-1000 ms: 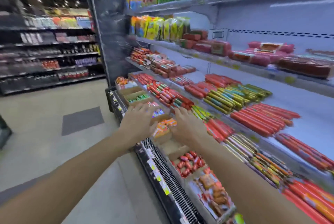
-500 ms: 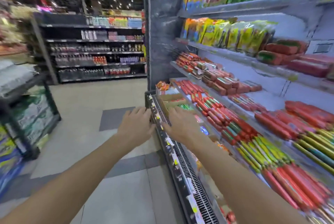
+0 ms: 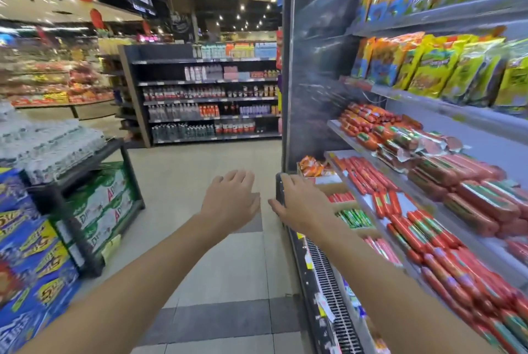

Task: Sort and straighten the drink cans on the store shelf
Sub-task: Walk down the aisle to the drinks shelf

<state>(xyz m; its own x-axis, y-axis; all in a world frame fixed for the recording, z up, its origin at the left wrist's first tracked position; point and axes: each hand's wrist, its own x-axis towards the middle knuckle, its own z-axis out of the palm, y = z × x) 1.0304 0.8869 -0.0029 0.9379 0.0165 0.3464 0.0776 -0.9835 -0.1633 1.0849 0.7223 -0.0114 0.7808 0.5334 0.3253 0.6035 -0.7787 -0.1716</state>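
Both hands off sausage trays now: left hand (image 3: 231, 201), right hand (image 3: 300, 205) spread, empty.

The sausages (image 3: 445, 239) at three o'clock are wrapped in glossy red plastic that catches the light. Above them, at one o'clock, the snack bags (image 3: 437, 68) are shiny yellow and green plastic film. The cooler's shelf edge (image 3: 428, 15) looks like smooth painted metal, and its vent grille (image 3: 334, 293) at five o'clock is dark and ribbed. The floor (image 3: 217, 276) is smooth tile with a dull sheen. At nine o'clock, the rack (image 3: 85, 170) is matt black metal.
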